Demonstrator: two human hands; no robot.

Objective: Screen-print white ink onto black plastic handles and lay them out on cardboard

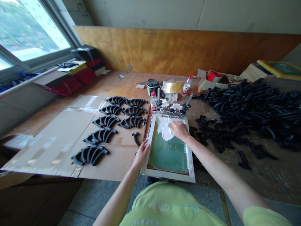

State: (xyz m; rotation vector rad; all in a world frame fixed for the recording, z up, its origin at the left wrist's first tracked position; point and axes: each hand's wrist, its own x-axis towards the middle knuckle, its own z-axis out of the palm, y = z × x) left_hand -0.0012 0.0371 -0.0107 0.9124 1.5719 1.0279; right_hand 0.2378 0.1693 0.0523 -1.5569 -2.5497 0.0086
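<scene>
A screen-printing frame point(191, 163) with a green mesh lies in front of me, and white ink point(162, 125) is smeared over its far part. My right hand point(180, 130) is closed on a small squeegee point(170, 125) at the ink; its fingers partly cover the tool. At the frame's left side, my left hand point(141, 152) grips the edge, the fingertips partly hidden. Just beyond that hand, a single black curved handle point(135, 138) lies on the cardboard point(122, 160). A metal clamp fixture point(172, 111) stands at the frame's far end.
Fanned rows of black handles point(90, 154) lie on the left cardboard. A large heap of black handles point(254, 110) covers the right side. Behind the fixture stand a dark ink tub point(152, 86), a bottle point(153, 102) and another bottle point(187, 85). A wooden board point(150, 50) closes the back.
</scene>
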